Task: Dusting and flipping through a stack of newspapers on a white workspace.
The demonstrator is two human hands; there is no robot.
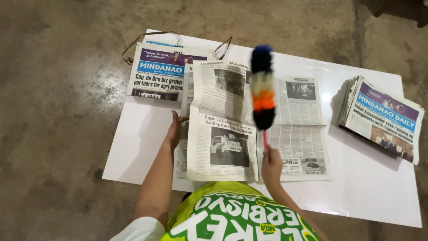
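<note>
From the head view, the right hand sits low in the middle of the frame, fingers wrapped tight round the thin red handle of a feather duster. Its fluffy striped head, blurred, stands over the centre of an open newspaper. That duster looks very light and soft, the handle being the only stiff part worth gripping. The left hand lies flat with fingers spread on the paper's left edge, pressing, closed on nothing. The sheets look thin and floppy, likely to tear or lift, best pinned at an edge.

I count one duster, one spread newspaper, one folded newspaper at upper left, one stack of newspapers at right, all on one white board on the concrete floor.
</note>
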